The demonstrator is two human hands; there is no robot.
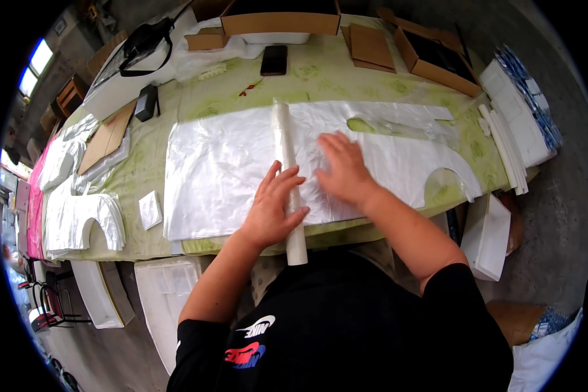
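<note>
Roll (283, 140) under left hand (270, 209), plastic sheet (219, 170) below right hand (344, 171)

A glossy white plastic sheet (222, 173) lies flat and lightly wrinkled across the frame's centre, its straight end at centre left. Its right end has 2 cut-outs: 1 long slot at upper right, 1 arch at lower right. A straight, cream-white tube (281, 134) lies crosswise on it, its lower end past the sheet's edge at bottom centre.
</note>
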